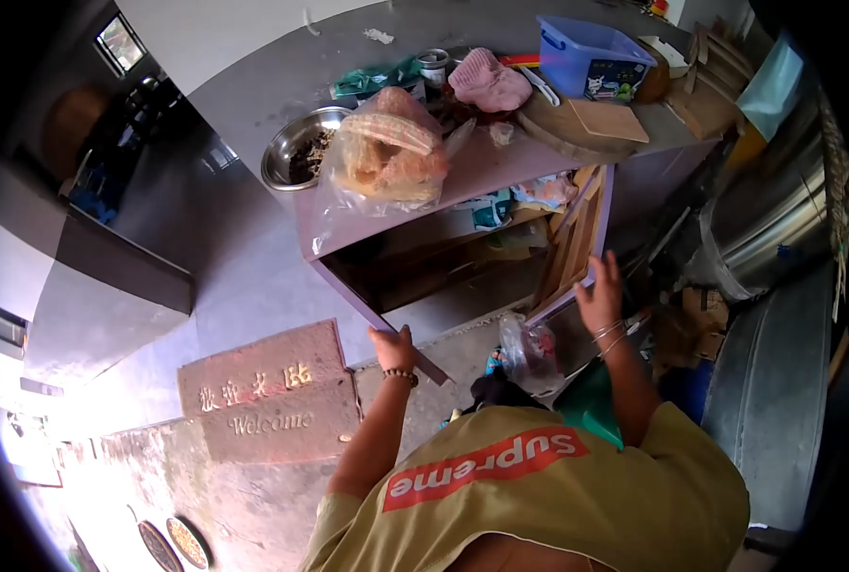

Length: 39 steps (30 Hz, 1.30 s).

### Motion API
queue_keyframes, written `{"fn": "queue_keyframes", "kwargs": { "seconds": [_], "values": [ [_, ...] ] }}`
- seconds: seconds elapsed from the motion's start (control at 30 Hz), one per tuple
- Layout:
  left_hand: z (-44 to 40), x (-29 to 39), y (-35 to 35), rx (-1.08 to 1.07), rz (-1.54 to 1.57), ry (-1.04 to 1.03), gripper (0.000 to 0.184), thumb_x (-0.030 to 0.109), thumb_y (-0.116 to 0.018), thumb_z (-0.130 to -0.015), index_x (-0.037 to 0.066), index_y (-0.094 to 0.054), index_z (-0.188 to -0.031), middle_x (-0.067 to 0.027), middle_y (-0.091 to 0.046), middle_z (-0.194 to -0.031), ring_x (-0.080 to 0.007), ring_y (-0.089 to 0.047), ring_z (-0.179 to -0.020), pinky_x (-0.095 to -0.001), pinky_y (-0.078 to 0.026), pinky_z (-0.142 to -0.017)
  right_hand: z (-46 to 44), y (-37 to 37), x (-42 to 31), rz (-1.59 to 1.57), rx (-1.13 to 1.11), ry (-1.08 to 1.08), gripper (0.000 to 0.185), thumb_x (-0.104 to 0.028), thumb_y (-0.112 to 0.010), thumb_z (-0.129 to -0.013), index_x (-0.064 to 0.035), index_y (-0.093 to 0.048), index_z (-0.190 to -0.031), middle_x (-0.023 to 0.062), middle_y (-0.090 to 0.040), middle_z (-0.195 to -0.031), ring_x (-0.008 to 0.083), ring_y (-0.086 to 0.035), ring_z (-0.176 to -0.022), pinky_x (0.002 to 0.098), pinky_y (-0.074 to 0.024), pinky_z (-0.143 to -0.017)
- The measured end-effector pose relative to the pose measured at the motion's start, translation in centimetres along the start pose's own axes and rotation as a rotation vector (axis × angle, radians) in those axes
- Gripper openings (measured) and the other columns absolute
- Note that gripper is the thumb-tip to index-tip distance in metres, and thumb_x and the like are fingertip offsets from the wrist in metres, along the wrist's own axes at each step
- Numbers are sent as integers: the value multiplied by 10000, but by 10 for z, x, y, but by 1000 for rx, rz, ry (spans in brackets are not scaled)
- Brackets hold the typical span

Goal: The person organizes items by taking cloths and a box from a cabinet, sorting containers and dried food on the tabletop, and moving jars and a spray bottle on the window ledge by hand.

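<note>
A low purplish cabinet (501, 157) stands in front of me with its front open, showing a dark inside and some packets on a shelf. My left hand (393, 349) is closed on the lower edge of the left cabinet door (358, 300). At the right, my right hand (602, 294) has its fingers spread beside the edge of the right door (577, 234), whose slatted inner side shows. On the cabinet top lie a clear bag of food (386, 157), a steel bowl (277, 157) with dark bits, and a pink knitted item (490, 81).
A blue plastic tub (591, 57) and a round board (563, 129) sit on the top's right part. A metal drum (777, 219) stands at the right. A welcome mat (267, 396) lies on the floor at the left. A clear bag (531, 353) is below the cabinet.
</note>
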<state>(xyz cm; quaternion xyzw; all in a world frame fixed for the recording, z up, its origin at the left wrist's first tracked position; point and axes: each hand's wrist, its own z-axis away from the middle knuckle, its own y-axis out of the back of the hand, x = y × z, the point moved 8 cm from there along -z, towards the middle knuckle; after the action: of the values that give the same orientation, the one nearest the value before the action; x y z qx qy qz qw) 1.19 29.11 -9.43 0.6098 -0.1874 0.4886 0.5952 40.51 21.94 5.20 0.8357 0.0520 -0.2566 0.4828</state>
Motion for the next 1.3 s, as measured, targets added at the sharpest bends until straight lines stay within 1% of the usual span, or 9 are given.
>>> {"fn": "queue_keyframes", "kwargs": {
  "seconds": [0.2,0.27,0.37,0.5,0.63,0.7,1.03,1.1,1.3],
  "values": [
    [-18,19,-55,-123,156,2,979,300,-671,-642,-119,-31,-1254,-311,-365,-1186,-373,-399,-1104,-352,-339,-910,-10,-15,130,-149,-72,-317,703,-232,-648,-704,42,-276,-1234,244,-298,-1273,350,-310,-1174,364,-270,-964],
    [-24,27,-64,-147,152,48,997,303,-671,-643,-116,-6,-1257,-305,-350,-1201,-365,-389,-1115,-343,-333,-918,3,-53,174,-273,-222,-565,789,-338,-654,-708,47,-240,-1260,191,-407,-1185,243,-424,-1063,314,-347,-877],
    [-43,12,-94,-185,206,109,1019,295,-679,-636,-114,13,-1262,-281,-355,-1206,-338,-400,-1110,-332,-327,-923,-1,-84,195,-318,-212,-487,814,-345,-662,-699,51,-228,-1262,178,-451,-1123,200,-464,-980,296,-384,-807],
    [-45,20,-98,-114,269,110,979,256,-683,-626,-91,-26,-1263,-252,-416,-1153,-324,-446,-1052,-330,-351,-892,-28,-65,140,-409,-341,-498,496,-235,-634,-717,24,-395,-1065,170,-522,-1003,254,-530,-896,334,-421,-763],
    [-40,23,-91,16,358,32,842,186,-649,-640,-31,-123,-1260,-206,-480,-1071,-287,-500,-958,-342,-398,-821,-22,-106,163,-676,-375,-525,515,-223,-625,-715,19,-386,-1102,166,-524,-1013,262,-523,-919,341,-416,-779],
    [-38,20,-88,29,356,96,556,43,-586,-675,27,-301,-1152,-83,-493,-995,-164,-499,-857,-272,-432,-709,-22,-112,167,-634,-349,-486,557,-221,-624,-705,23,-366,-1135,166,-523,-1026,272,-519,-926,351,-407,-801],
    [-21,29,-71,32,418,5,588,80,-576,-673,38,-293,-1186,-108,-529,-945,-192,-530,-817,-290,-443,-703,-45,-98,166,-583,-602,-482,679,-194,-646,-667,33,-295,-1201,215,-454,-1134,311,-480,-1013,361,-371,-875],
    [-17,23,-61,73,347,2,585,76,-568,-664,46,-309,-1188,-106,-532,-951,-194,-532,-821,-292,-442,-708,-56,-84,189,-491,-401,-406,667,-144,-621,-684,35,-269,-1221,151,-485,-1078,238,-491,-957,338,-399,-820],
    [10,5,-19,57,361,83,609,16,-517,-619,52,-334,-1199,-118,-535,-991,-211,-524,-902,-295,-427,-778,-125,-42,143,-144,-195,-109,784,-179,-654,-695,70,-176,-1265,261,-268,-1282,357,-290,-1187,376,-224,-991]
  ]
}}
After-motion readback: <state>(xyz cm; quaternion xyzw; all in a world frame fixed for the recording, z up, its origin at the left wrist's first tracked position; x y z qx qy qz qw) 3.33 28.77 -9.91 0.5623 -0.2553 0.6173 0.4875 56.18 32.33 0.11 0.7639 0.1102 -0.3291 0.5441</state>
